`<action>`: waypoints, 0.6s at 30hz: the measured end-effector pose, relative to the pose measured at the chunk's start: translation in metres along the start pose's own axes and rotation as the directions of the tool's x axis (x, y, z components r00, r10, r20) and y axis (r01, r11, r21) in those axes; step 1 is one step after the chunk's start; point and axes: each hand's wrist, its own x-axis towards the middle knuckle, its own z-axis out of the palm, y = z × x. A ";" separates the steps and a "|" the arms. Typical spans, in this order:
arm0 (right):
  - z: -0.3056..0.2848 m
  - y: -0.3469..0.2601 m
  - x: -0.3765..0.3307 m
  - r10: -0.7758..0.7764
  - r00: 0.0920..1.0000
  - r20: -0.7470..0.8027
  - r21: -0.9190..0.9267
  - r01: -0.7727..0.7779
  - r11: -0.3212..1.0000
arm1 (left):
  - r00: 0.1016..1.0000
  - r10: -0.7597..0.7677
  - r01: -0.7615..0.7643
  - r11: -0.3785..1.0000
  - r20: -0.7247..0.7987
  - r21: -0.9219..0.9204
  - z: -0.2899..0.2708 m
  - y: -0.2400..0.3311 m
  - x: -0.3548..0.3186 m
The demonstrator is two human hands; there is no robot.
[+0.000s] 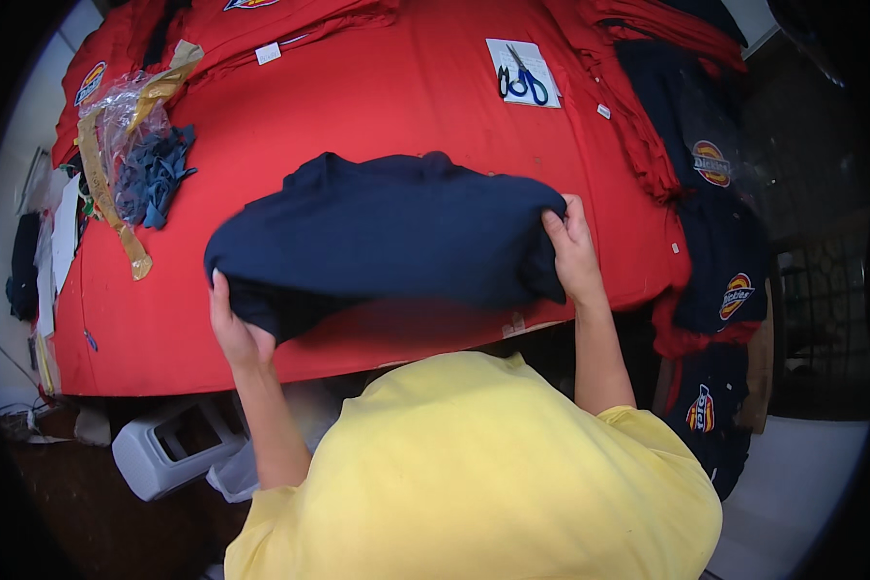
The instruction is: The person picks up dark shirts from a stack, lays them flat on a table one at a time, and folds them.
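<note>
A dark navy garment [377, 227] is stretched between my two hands above the red-covered table [358, 111]. My left hand [237, 324] grips its lower left edge, thumb on top and the other fingers hidden behind the cloth. At the right end, my right hand [572, 251] pinches the cloth with its thumb in front. The garment's front side hangs smooth, while its far edge is bunched. Its lower edge is a little blurred. What kind of garment it is cannot be made out.
Scissors [527, 82] lie on a white paper pad [551, 60] at the far right. To the left sit blue fabric scraps [155, 174], a clear plastic bag and brown tape strips [101, 184]. Navy garments with patches [730, 242] hang at the right edge. A grey plastic stool [155, 449] stands below left.
</note>
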 end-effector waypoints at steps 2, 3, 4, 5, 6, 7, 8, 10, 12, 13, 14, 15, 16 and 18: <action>-0.005 -0.003 0.000 0.196 0.970 0.145 0.193 -0.222 0.956 | 0.928 -0.271 0.354 0.857 0.255 -0.375 -0.006 -0.002 0.010; -0.013 -0.013 -0.011 0.161 0.947 0.277 0.118 -0.200 0.973 | 0.965 -0.198 0.229 0.957 0.174 -0.180 -0.029 -0.008 -0.009; -0.023 -0.032 -0.023 0.123 0.905 0.408 0.045 -0.154 0.987 | 0.989 -0.090 0.087 0.996 0.114 0.031 -0.054 -0.010 -0.029; -0.026 -0.066 -0.038 0.109 0.859 0.500 0.162 -0.217 0.963 | 0.906 -0.033 0.063 0.996 0.422 -0.059 -0.062 0.007 -0.033; -0.045 -0.078 -0.051 -0.164 0.817 0.553 0.421 -0.104 0.901 | 0.786 0.034 0.072 0.987 0.617 -0.146 -0.037 0.025 -0.018; -0.056 -0.077 -0.056 -0.265 0.848 0.458 0.487 0.010 0.873 | 0.627 0.109 0.103 0.970 0.771 -0.221 -0.020 0.037 -0.005; -0.060 -0.077 -0.046 -0.314 0.878 0.362 0.465 0.122 0.877 | 0.453 0.169 0.152 0.953 0.875 -0.263 -0.002 0.051 0.006; -0.051 -0.092 0.008 -0.300 0.942 0.148 0.034 0.298 0.954 | 0.712 0.031 0.019 0.998 0.701 -0.064 0.036 0.081 0.018; -0.018 -0.096 0.079 -0.410 0.912 0.023 -0.300 0.397 0.867 | 0.877 0.146 -0.310 0.900 0.458 0.307 0.053 0.101 0.084; -0.003 -0.096 0.104 -0.451 0.890 -0.070 -0.300 0.412 0.860 | 0.906 0.184 -0.353 0.826 0.381 0.440 0.066 0.106 0.121; 0.021 -0.087 0.127 -0.399 0.893 -0.210 -0.162 0.370 0.915 | 0.930 0.208 -0.348 0.770 0.304 0.535 0.069 0.110 0.152; 0.040 -0.079 0.144 -0.320 0.885 -0.338 -0.017 0.335 0.942 | 0.958 0.084 -0.210 0.857 0.274 0.471 0.065 0.112 0.178; 0.017 -0.042 0.166 -0.348 0.883 -0.316 -0.155 0.314 0.937 | 0.984 0.041 -0.143 0.766 0.174 0.626 0.083 0.097 0.187; 0.021 0.012 0.175 -0.315 0.943 -0.107 -0.337 0.264 0.904 | 0.929 0.204 -0.348 0.189 0.310 0.918 -0.011 0.085 0.239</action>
